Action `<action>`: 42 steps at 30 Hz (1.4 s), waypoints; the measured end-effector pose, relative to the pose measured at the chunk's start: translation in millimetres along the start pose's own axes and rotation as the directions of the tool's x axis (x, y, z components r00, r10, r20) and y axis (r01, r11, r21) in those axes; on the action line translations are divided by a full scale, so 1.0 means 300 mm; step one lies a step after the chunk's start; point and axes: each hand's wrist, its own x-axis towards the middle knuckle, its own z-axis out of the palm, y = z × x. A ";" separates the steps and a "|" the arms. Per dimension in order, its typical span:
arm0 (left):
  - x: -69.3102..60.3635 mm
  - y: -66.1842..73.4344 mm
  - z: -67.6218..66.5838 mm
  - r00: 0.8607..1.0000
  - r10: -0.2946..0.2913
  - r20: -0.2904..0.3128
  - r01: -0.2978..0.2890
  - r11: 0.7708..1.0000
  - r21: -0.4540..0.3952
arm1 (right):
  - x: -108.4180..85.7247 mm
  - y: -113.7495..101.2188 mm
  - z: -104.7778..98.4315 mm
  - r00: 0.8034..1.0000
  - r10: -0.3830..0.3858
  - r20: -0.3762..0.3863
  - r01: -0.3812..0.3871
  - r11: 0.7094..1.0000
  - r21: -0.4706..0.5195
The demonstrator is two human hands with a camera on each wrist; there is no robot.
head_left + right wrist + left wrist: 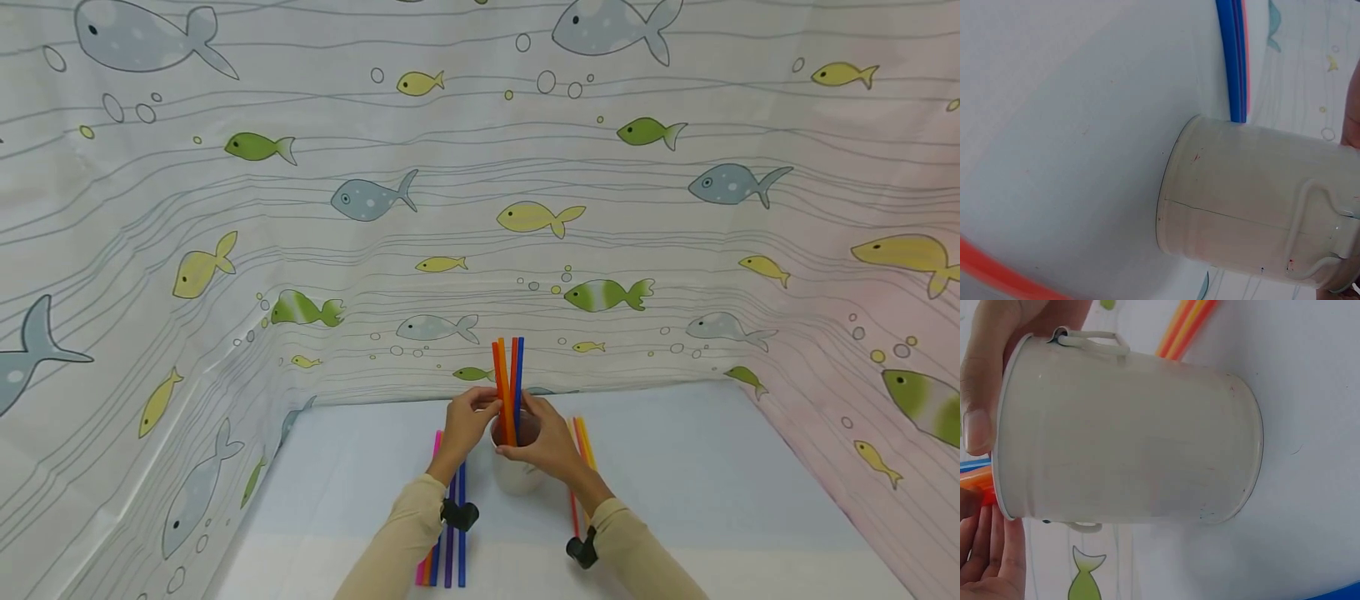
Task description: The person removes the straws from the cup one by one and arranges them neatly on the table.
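Several straws, red, orange and blue (518,367), stand upright in the mouth of a cream metal cup (517,477). On the cup's left, my left hand (467,423) pinches straws near the rim; in the left wrist view its curled fingers and thumb sit beside the orange and red straws (977,480). My right hand (551,446) grips the cup's rim from the right, thumb at the front and fingers behind. In the right wrist view the cup (1260,200) shows a wire handle, and only bits of the hand (1352,115) appear at the edge.
Left of the cup lie pink, orange, purple and blue straws (462,542). Red and yellow-orange straws (587,442) lie to the right, partly under my right forearm. A fish-printed curtain (480,183) surrounds the back and sides of the white table (712,467).
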 end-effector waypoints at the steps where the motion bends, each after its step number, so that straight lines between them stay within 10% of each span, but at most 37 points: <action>1: 0.000 0.000 0.000 1.000 0.004 -0.002 -0.004 1.000 0.001 | 0.000 0.000 -0.001 1.000 -0.001 0.000 0.001 1.000 0.003; 31: 0.028 0.087 -0.087 0.996 0.052 -0.073 -0.054 0.998 -0.033 | -0.004 -0.006 0.003 1.000 0.018 -0.011 -0.017 1.000 0.015; 42: 0.019 0.239 -0.201 0.984 0.139 -0.109 -0.146 0.987 -0.062 | -0.004 -0.014 0.000 0.998 0.065 0.014 -0.065 0.998 -0.004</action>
